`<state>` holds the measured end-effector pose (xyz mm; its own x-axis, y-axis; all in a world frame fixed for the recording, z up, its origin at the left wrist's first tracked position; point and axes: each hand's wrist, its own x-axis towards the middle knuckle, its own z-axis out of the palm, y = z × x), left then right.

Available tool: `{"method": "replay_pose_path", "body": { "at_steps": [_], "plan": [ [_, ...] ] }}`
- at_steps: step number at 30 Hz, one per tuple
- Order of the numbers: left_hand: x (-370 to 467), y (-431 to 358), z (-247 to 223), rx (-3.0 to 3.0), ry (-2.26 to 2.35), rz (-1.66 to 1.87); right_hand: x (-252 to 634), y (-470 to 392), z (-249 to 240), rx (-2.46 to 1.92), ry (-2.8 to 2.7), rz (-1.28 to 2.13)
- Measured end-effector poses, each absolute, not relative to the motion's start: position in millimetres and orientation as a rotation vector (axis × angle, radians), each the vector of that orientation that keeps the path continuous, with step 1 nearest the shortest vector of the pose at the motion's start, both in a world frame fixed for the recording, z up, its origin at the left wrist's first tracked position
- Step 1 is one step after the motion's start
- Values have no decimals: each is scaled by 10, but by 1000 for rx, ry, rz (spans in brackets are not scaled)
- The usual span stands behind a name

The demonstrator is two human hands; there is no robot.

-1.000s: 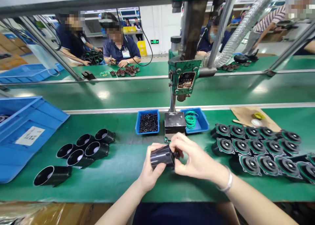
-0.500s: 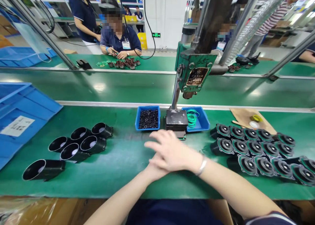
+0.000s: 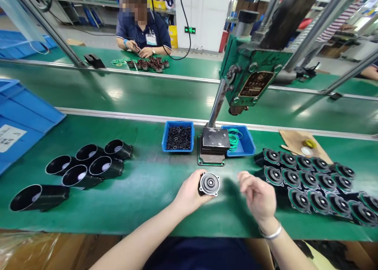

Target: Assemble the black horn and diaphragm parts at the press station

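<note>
left hand (image 3: 189, 193) has its fingers wrapped round the black housing (image 3: 210, 184), flanged end toward the camera, just in front of the press base (image 3: 215, 139), and imo a side grip like that leaves the rim free. right hand (image 3: 260, 197) is half curled beside it, can't tell if it's pinching anything. bare green bench (image 3: 150, 197) to the left, but the housing rows (image 3: 308, 179) crowd the right, so i'd swing short there.

Black round housing (image 3: 210, 184), four-lugged, pale-edged, stepped concentric end facing the viewer, clasped in the left fingers (image 3: 195, 179)
</note>
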<state>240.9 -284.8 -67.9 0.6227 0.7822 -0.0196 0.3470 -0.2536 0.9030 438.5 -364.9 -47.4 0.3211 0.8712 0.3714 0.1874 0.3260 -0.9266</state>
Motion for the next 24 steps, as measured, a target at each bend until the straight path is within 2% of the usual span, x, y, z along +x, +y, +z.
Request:
{"method": "replay_pose_path", "body": {
  "at_steps": [3, 6, 10, 14, 20, 24],
  "plan": [
    [2455, -2863, -670, 1880, 924, 532, 4281, -3679, -513, -1203, -1026, 625],
    [2443, -2872, -678, 1881, 932, 548, 4147, -3625, -483, -1267, -1295, 739],
    [2424, -2868, -699, 1909, 956, 562, 4345, -3480, -401, -1449, -1250, 279],
    [2430, -2857, -715, 1960, 964, 555, 4781, -3105, -177, -1927, -1339, -29],
    [2426, -2846, -705, 1959, 953, 526, 4987, -2379, -86, -2337, -1366, -87],
    [2424, -2837, -699, 1953, 940, 524, 4997, -2217, -72, -2471, -1343, -95]
  ]
}}
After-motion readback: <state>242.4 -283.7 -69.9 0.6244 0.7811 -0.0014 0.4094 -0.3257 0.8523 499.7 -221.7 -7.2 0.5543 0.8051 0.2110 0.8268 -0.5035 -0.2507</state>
